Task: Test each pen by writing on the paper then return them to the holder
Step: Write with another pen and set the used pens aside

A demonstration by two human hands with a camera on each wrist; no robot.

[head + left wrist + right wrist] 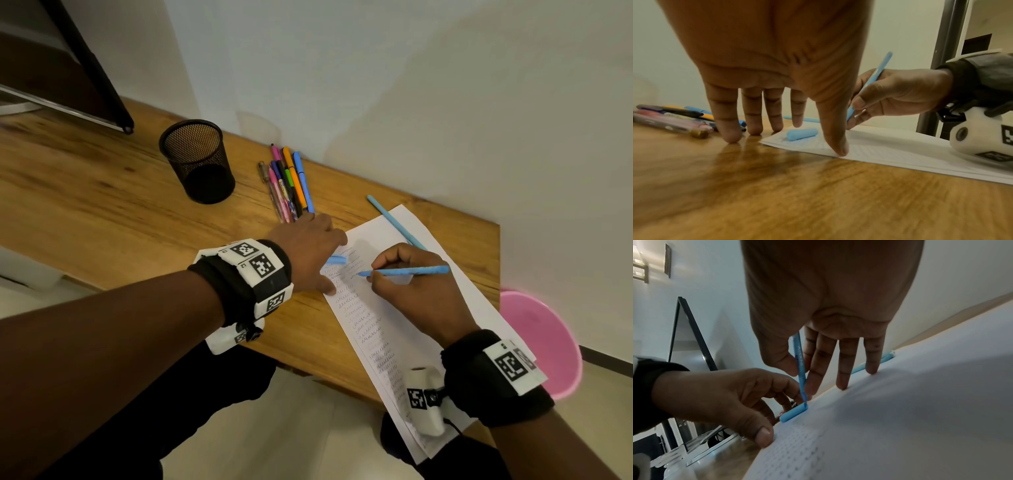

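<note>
Spanning most of the head view, the wooden desk [102, 205] runs from the near left to the far right against a pale wall. On its right end lies the sheet of paper [394, 308], lined with rows of looped pen scribbles and hanging over the near edge of the desk. A pink bin [544, 342] stands on the floor to the right, beyond the desk's end. Far left of the paper stands the black mesh pen holder [198, 161], upright, with no pen visible inside it. Between the holder and the paper lies a bundle of coloured pens [287, 185], side by side on the desk, their near ends just beside the left hand.

The left hand [308, 253] is spread flat with straight fingers, its thumb [836, 142] pressing the paper's left edge and the other fingertips resting on the wood and the paper's corner. The right hand [411, 287] rests on the paper and pinches a light blue pen [407, 271] between thumb and fingers, the tip pointing left and touching the sheet among the scribbles. Another light blue pen [394, 221] lies capped across the paper's far corner, apart from the bundle. A light blue cap [802, 134] lies on the paper under the left palm, between thumb and forefinger.
</note>
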